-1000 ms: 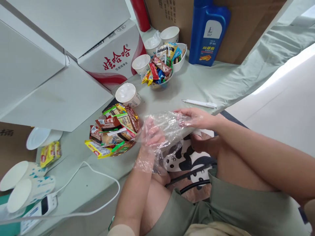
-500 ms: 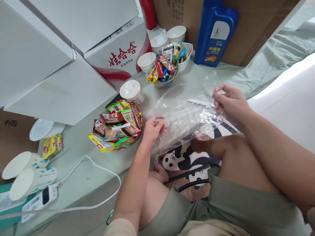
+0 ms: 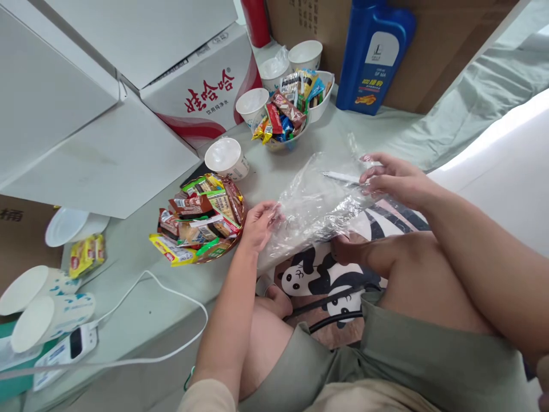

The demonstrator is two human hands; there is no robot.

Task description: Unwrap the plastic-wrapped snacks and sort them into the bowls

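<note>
"Both hands have drawn apart since a second ago. Back then the clear plastic was bunched around the left hand; now it spans the gap to the right hand."

"So how far along is the handling?"

"Partway, I'd judge. It's opened out over the near edge of the table, but creases run all through it, so it isn't flat. I see nothing put inside it (whether it's a bag or a sheet, I can't tell)."

"And the fingers?"

"On the right they're bent, with thumb and fingertips seemingly pinching the plastic's edge. On the left they're curled against it, just beside the gold-rimmed bowl; whether they grip, I can't tell."

"Count the things for me."

"One piece of plastic, as far as I can see. Three containers of wrapped snacks: that gold-rimmed bowl, a clear bowl and a white bowl just behind. The snacks overlap too much to number."

"Cups?"

"Four small paper cups near the boxes, two larger paper cups at far left. Also one blue bottle, and one white pen-like tool near the right fingertips."
</note>
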